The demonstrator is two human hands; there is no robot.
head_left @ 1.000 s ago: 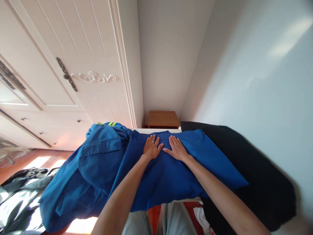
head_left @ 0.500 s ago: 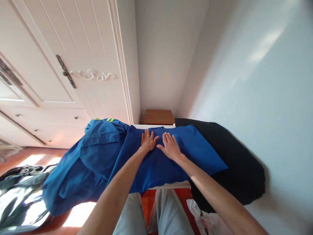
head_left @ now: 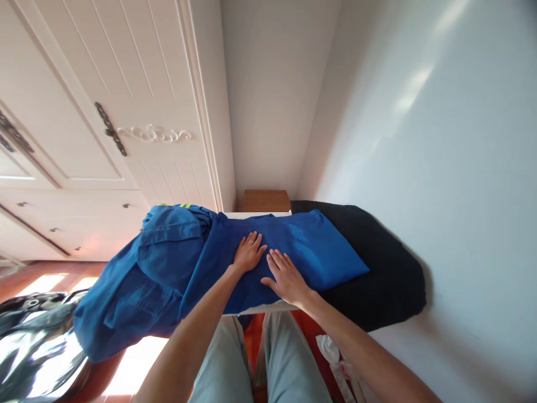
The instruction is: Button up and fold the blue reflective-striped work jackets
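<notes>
A smooth blue garment (head_left: pixel 293 235) lies spread over a narrow white surface (head_left: pixel 268 307) in front of me; what kind of garment it is I cannot tell. My left hand (head_left: pixel 249 252) rests flat on its middle, fingers stretched out, a ring on one finger. Just to the right and a little nearer me, my right hand (head_left: pixel 287 277) presses flat on the same cloth with the thumb spread. Left of it is a bunched blue work garment (head_left: pixel 168 252) with a flapped pocket and yellow-green stripes. Black cloth (head_left: pixel 377 285) sticks out from beneath on the right.
A white wardrobe (head_left: pixel 159 73) with dark metal handles stands at the left. Behind the surface is a brown wooden box-like piece (head_left: pixel 266 200). A pale wall (head_left: pixel 461 196) closes the right side. A shiny dark-and-clear heap (head_left: pixel 42 341) lies on the floor at lower left.
Both hands have slid over the cloth toward me, staying flat. The cloth's near edge at the middle now hangs less over the white surface. The view has shifted slightly.
</notes>
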